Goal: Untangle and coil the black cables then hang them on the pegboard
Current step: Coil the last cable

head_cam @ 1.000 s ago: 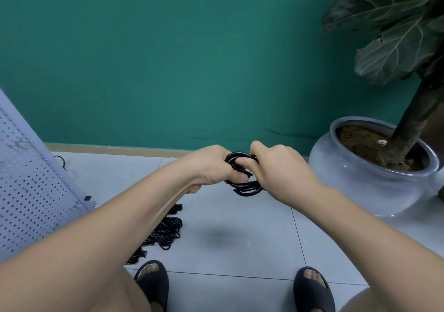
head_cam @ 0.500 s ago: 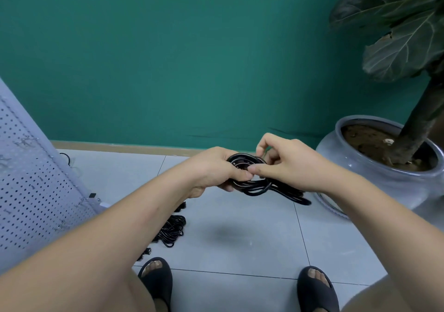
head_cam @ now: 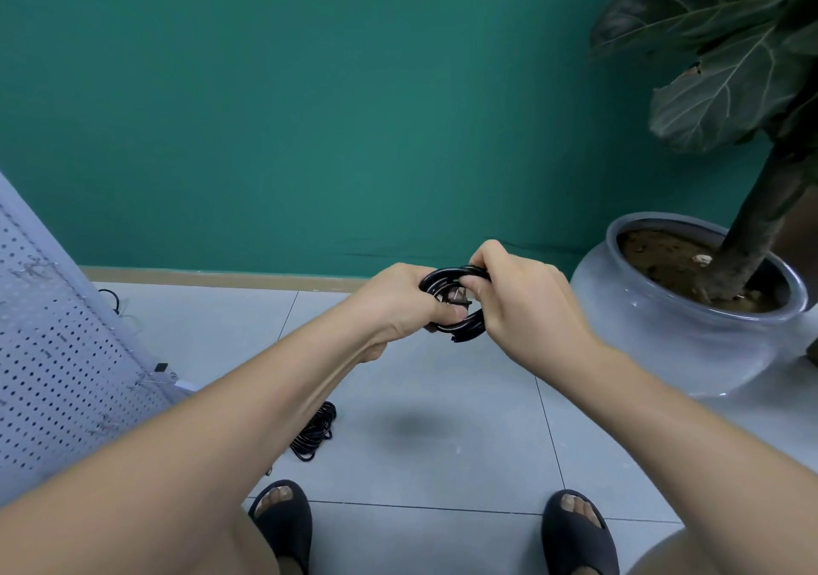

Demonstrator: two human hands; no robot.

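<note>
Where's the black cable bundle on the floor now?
Head view, lower left: the cable bundle lies just ahead of the left sandal, right of the pegboard, partly behind the left forearm.

No writing, label, brand mark or number can be read anywhere in the view: none on the white pegboard [head_cam: 53,353], the coiled black cable [head_cam: 442,274], the grey plant pot [head_cam: 664,344] or the black sandals [head_cam: 283,526].
</note>
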